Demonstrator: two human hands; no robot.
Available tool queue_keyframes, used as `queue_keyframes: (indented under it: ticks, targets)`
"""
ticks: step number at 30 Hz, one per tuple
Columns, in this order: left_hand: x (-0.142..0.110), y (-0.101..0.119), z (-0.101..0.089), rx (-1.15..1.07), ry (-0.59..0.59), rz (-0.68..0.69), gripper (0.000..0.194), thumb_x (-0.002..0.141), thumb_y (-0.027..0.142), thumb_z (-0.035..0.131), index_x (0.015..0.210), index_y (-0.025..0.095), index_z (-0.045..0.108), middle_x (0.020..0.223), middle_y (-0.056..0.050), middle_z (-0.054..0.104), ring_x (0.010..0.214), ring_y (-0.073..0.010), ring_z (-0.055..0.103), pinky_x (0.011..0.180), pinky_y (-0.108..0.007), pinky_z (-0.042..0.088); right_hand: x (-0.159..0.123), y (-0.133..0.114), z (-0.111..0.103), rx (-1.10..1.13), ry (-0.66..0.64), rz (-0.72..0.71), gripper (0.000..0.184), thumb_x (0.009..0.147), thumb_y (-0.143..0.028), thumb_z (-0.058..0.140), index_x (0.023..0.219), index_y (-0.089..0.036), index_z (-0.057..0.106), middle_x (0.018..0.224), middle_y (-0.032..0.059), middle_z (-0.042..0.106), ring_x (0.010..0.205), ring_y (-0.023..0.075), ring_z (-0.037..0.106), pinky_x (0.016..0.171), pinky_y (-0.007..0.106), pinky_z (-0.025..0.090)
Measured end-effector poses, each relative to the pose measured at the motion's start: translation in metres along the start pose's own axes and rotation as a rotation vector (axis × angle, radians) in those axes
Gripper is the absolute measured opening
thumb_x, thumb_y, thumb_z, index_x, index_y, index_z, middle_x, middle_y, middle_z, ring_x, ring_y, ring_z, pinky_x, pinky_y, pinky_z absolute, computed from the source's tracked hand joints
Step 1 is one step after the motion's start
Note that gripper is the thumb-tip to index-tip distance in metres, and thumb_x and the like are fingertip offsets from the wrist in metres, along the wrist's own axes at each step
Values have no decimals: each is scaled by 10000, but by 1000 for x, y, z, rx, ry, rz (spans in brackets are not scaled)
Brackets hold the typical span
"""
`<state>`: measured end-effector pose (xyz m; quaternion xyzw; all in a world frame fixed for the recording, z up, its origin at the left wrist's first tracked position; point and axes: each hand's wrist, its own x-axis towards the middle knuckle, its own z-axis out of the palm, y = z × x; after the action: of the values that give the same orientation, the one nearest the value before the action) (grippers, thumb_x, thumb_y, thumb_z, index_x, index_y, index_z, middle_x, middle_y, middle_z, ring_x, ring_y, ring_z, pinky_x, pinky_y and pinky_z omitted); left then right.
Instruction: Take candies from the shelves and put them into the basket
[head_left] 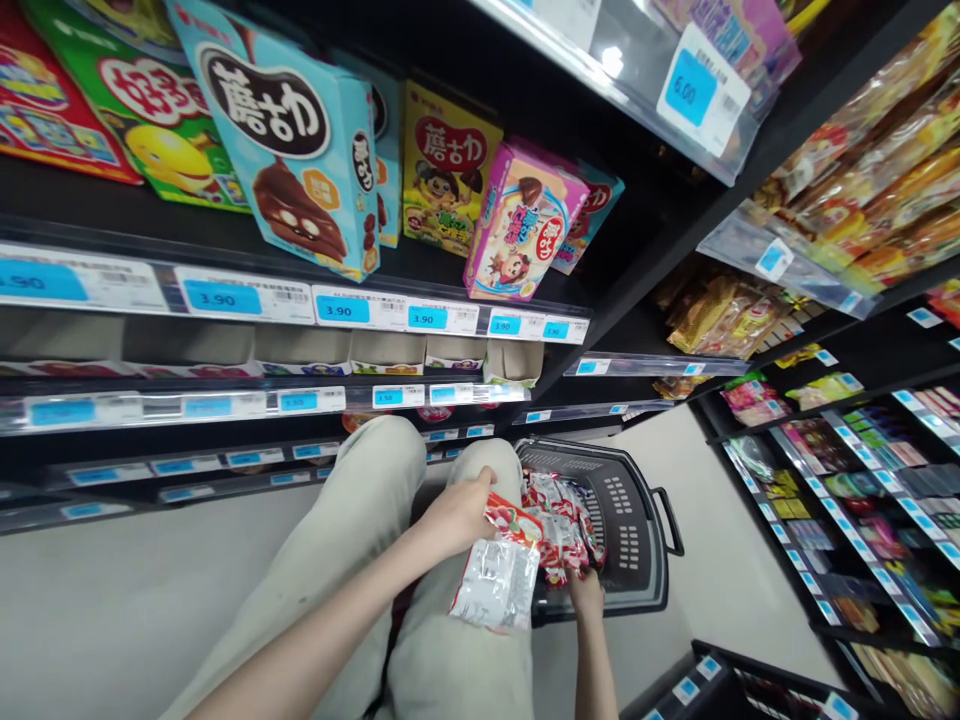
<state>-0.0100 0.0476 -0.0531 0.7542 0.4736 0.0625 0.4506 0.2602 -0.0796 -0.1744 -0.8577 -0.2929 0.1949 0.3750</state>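
Observation:
My left hand (456, 517) is closed on the top edge of a red and silver snack packet (499, 580) that hangs over my knees. My right hand (585, 592) reaches under a pile of similar red and white packets (559, 525) in a dark grey shopping basket (634, 525) on the floor; its fingers are hidden by the packets. My legs in beige trousers (360, 530) fill the lower middle.
Black shelves on the left hold snack boxes: a light blue box (289, 130), a yellow box (442, 165), a pink box (517, 225), with blue 3.90 price tags (341, 310). More shelves of bagged snacks (862, 180) line the right. A pale floor runs between.

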Motion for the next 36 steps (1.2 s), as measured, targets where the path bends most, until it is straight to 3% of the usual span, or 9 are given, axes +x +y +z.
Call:
queue_keyframes:
  ticks: [5,7,10,12,19,23,28,32,36]
  targets:
    - [8,1,19,-453,17,190,491,644,98,551,1119,196,471,759,28,565,617,-129,543,545,-212,366,-22,-64,6,270,-224,-31,623,624,-688,494,936,-165,626,880,101,681,787,243,634,648,340,479]
    - [8,5,23,-621,-18,234,475,642,78,545,1097,202,486,787,31,556,595,-106,528,530,-200,367,-31,-102,-4,446,-465,-99,560,620,-615,586,952,-167,630,921,96,677,803,236,621,678,329,473]
    - [6,11,21,-852,-42,253,438,628,85,597,1044,183,504,751,41,546,623,-103,543,563,-201,392,-40,-152,-29,326,-741,-128,352,594,-370,728,867,-162,654,798,52,683,693,207,610,637,301,469]
    - [5,12,17,-981,-76,252,431,636,130,644,1041,168,500,738,36,556,659,-110,557,607,-217,411,-45,-172,-44,327,-701,-97,303,575,-307,752,818,-154,654,722,40,677,611,189,599,570,281,465]
    - [2,14,15,-1284,-511,242,534,524,210,796,988,132,543,797,-35,629,724,-164,606,703,-310,462,-60,-186,-57,797,-96,-62,373,547,-347,782,819,-192,579,717,26,672,588,174,613,548,290,501]
    - [-4,27,23,-1542,-345,192,570,552,260,798,1037,161,516,880,-54,624,723,-156,608,653,-281,470,-70,-185,-59,760,-92,-108,358,601,-307,764,874,-203,557,747,14,652,632,151,609,584,263,507]
    - [-6,29,23,-1438,-188,227,680,525,249,816,1100,154,467,847,-49,639,717,-157,598,622,-249,457,-82,-173,-64,522,-58,-253,656,645,-289,744,1220,-225,432,945,83,634,738,206,639,581,290,532]
    - [-9,27,18,-1347,-123,307,939,563,234,798,1328,223,253,839,-30,639,637,-127,575,562,-222,439,-80,-157,-74,252,-19,-388,437,654,-329,732,1046,-173,618,918,106,663,669,195,625,563,286,524]
    - [-13,26,14,-1229,-111,340,904,573,219,791,1336,184,307,663,20,592,526,-86,495,504,-191,382,-78,-151,-81,192,-61,-380,410,642,-359,736,1003,-176,668,969,111,671,702,211,629,582,305,531]
